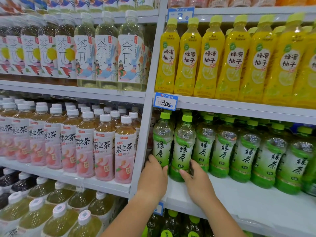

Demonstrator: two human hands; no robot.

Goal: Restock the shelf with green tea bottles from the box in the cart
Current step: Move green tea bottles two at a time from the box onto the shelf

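Note:
Green tea bottles with green caps and green-white labels stand in a row on the white shelf (222,194) at the right. My left hand (154,175) grips the base of the leftmost bottle (162,139), which stands upright against the shelf post. My right hand (196,183) grips the lower part of the second bottle (183,146), thumb on its front. More green tea bottles (246,151) continue to the right and behind. The box and the cart are out of view.
Yellow honey pomelo bottles (210,59) fill the shelf above, with a blue price tag (165,101) on its edge. Left of the grey upright post (147,117) stand peach tea bottles (102,147) and white-label tea bottles (106,53). More bottles sit on lower shelves.

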